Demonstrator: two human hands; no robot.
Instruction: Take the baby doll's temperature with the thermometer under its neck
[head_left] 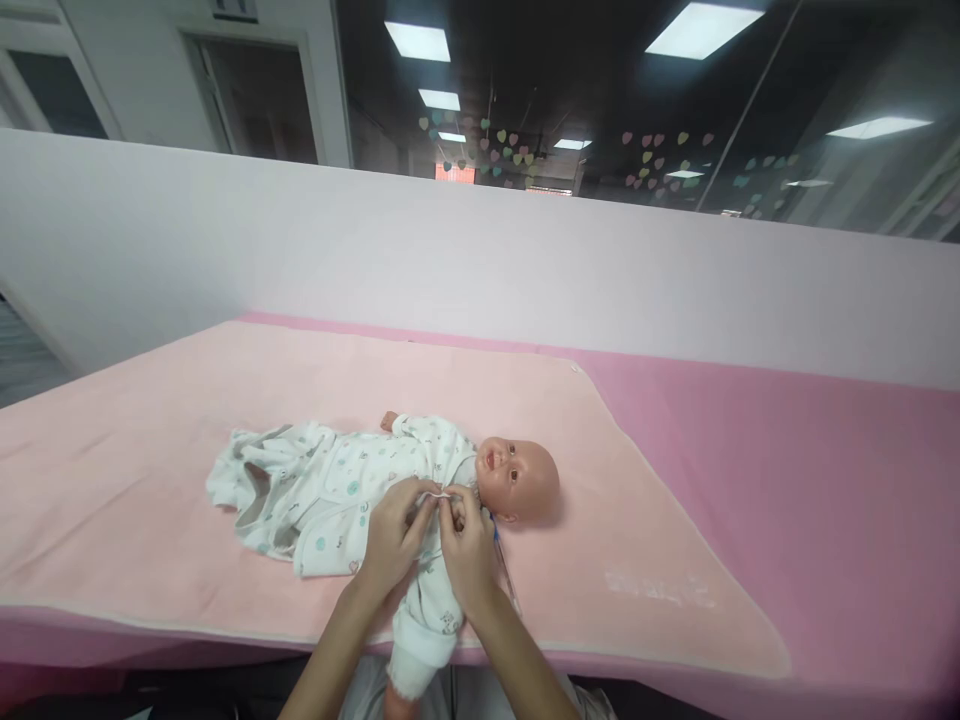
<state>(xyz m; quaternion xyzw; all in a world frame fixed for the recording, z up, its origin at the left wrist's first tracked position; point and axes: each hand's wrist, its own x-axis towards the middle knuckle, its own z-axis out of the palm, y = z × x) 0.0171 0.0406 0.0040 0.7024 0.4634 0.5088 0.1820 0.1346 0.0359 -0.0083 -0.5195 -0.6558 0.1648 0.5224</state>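
Observation:
A baby doll [525, 482] lies on its back with its head to the right, dressed in a white printed baby gown [352, 490]. At its chest, near the neck, my left hand [394, 530] and my right hand [469, 550] are close together, fingertips pinched. Between them runs a thin white cloth tie [441, 494], held by both hands. One sleeve [431, 610] stretches toward me over the table edge, and a doll arm shows at its cuff. The gown's lower end spreads loosely to the left. Part of the doll's chest is hidden behind my hands.
The doll lies on a peach mat [622, 530] spread over a pink surface [810, 480]. A thin cord-like thing with a blue part [496, 532] lies beside my right wrist. A low white wall [480, 260] runs along the far side, with dark glass above it.

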